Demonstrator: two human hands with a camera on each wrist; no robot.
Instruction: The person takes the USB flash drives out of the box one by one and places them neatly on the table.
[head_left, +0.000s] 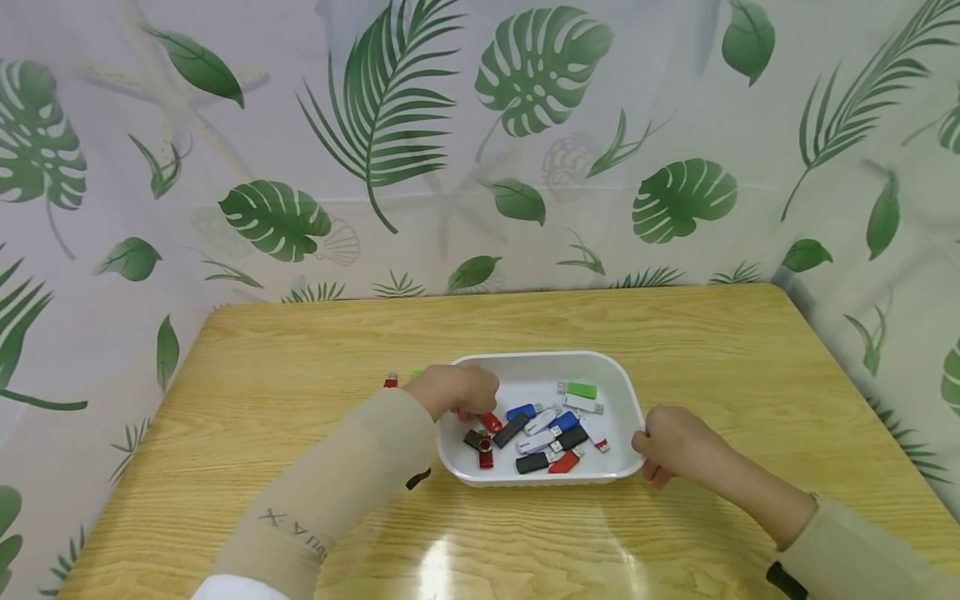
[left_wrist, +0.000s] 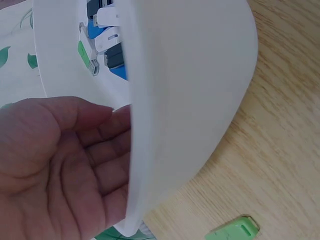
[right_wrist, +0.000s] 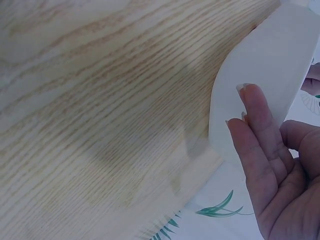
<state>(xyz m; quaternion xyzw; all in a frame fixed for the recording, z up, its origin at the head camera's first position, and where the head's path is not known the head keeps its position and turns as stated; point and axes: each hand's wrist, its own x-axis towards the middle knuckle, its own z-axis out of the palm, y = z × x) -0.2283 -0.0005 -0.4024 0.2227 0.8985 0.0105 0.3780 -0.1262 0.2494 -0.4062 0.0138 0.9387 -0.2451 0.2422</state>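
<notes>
A white plastic tray (head_left: 540,479) holds a loose pile of USB sticks in black, white, blue, red and green. My left hand (head_left: 467,388) reaches over its left end, fingers down inside beside a red USB stick (head_left: 491,422). In the left wrist view the tray wall hides the fingertips of the left hand (left_wrist: 75,160), so whether they pinch a stick cannot be told. At the tray's right end, my right hand (head_left: 675,442) grips the rim between thumb and fingers. The right wrist view shows two fingers of the right hand (right_wrist: 280,170) extended along the tray's outer wall.
Left of the tray, partly behind my left arm, a red USB stick (head_left: 391,381) and a green USB stick (head_left: 416,375) lie on the wooden table (head_left: 315,333). A leaf-patterned cloth (head_left: 442,167) stands along the table's back and sides.
</notes>
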